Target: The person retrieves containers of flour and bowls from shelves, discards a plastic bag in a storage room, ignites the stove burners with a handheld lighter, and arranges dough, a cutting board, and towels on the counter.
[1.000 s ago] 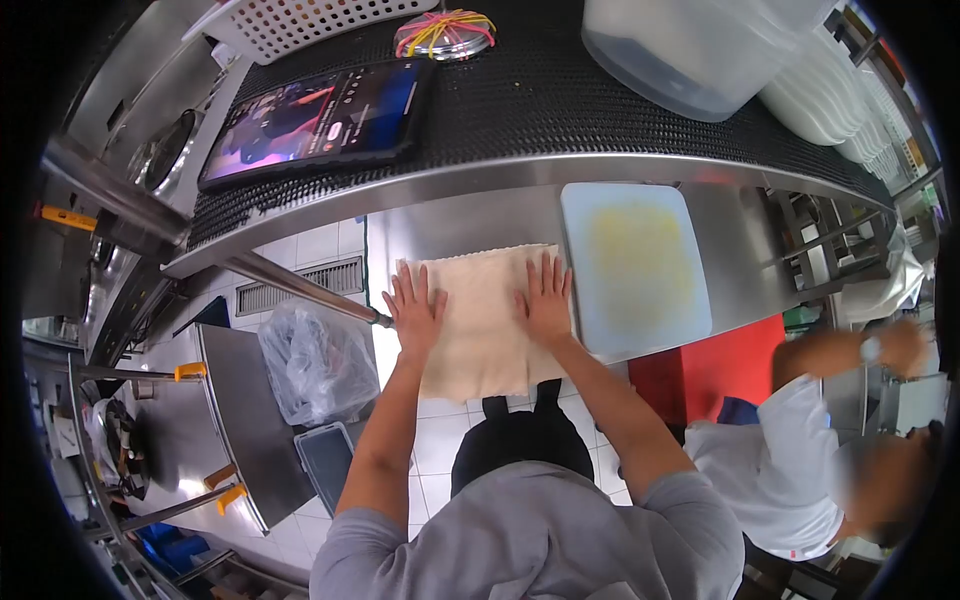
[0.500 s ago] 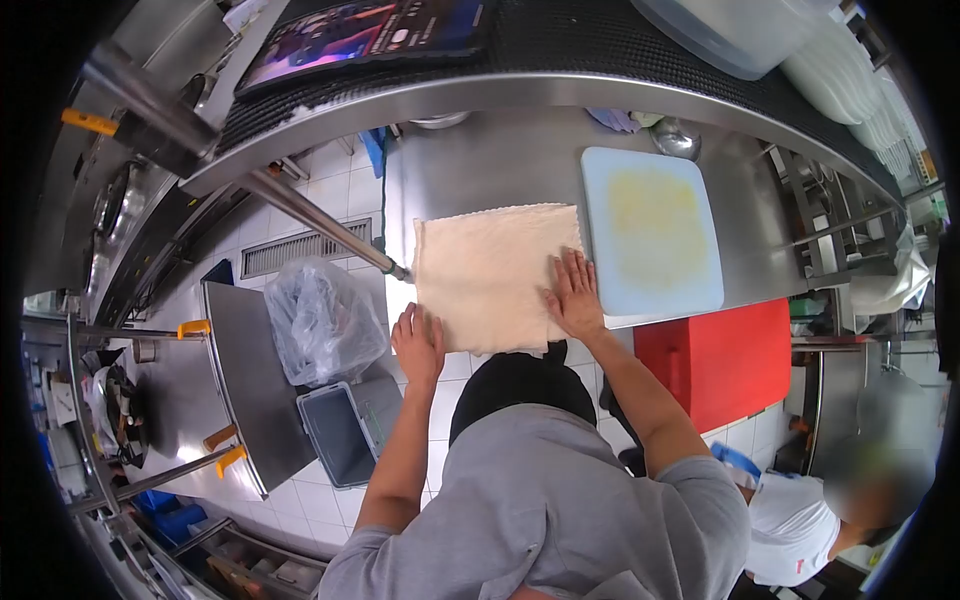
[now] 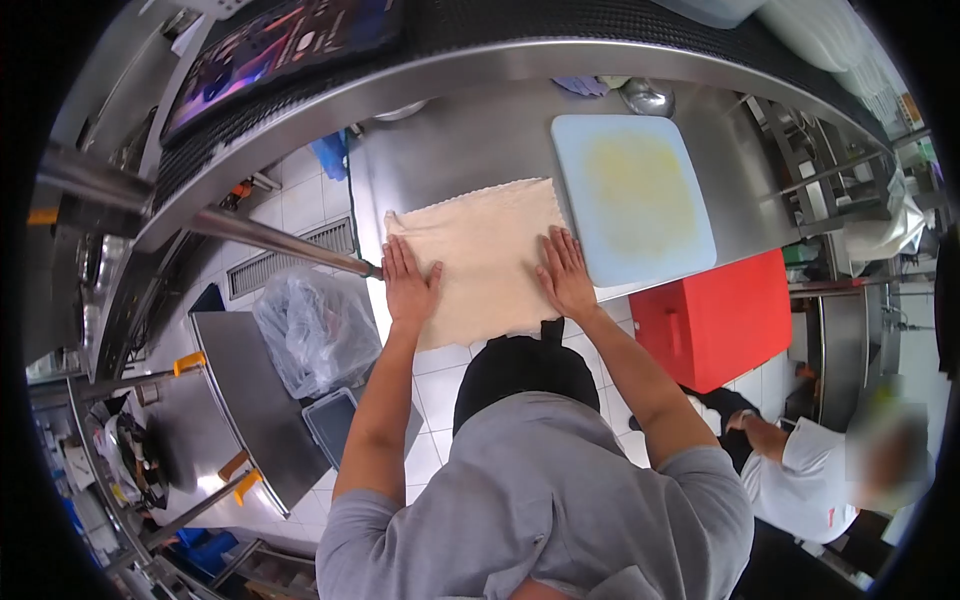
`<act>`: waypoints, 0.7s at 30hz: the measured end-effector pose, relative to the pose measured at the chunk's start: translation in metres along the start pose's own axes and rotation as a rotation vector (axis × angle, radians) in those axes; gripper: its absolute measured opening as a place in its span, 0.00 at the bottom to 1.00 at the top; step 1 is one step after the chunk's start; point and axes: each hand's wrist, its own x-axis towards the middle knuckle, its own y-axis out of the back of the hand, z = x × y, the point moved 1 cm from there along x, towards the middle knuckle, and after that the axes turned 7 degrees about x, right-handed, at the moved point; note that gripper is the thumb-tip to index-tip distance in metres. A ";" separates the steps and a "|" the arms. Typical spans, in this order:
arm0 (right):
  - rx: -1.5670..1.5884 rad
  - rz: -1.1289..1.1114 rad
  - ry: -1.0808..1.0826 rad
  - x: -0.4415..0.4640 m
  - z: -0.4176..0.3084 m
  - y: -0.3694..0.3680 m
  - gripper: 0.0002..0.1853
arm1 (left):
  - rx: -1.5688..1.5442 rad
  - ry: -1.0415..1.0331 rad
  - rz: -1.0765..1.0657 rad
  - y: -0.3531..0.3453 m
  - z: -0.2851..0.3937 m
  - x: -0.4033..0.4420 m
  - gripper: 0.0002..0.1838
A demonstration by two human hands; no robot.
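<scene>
A beige cloth (image 3: 475, 250) with a wavy stitched far edge lies spread on the steel worktop (image 3: 455, 150), its near edge reaching the front of the table. My left hand (image 3: 408, 287) rests flat on the cloth's left side, fingers extended and thumb apart. On the right side, my right hand (image 3: 566, 276) also lies flat on the cloth with its fingers stretched forward. Neither hand grips anything. Just right of the cloth is a pale blue cutting board (image 3: 570, 180) with a yellowish stain on its surface.
A metal bowl (image 3: 648, 98) sits behind the board. Overhead runs a steel shelf (image 3: 480, 62) with a tablet (image 3: 285, 55). Left stand a metal post (image 3: 290, 243) and a plastic bag (image 3: 315, 330). A red box (image 3: 715, 320) is below right; a co-worker (image 3: 800, 480) is nearby.
My left hand has moved from the cloth's near left corner forward onto its left side. My right hand stays on the right side. The view has shifted, and the co-worker has changed posture.
</scene>
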 end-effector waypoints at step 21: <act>-0.322 -0.076 0.065 0.130 0.013 -0.004 0.33 | 0.225 0.085 0.111 -0.011 0.001 0.070 0.45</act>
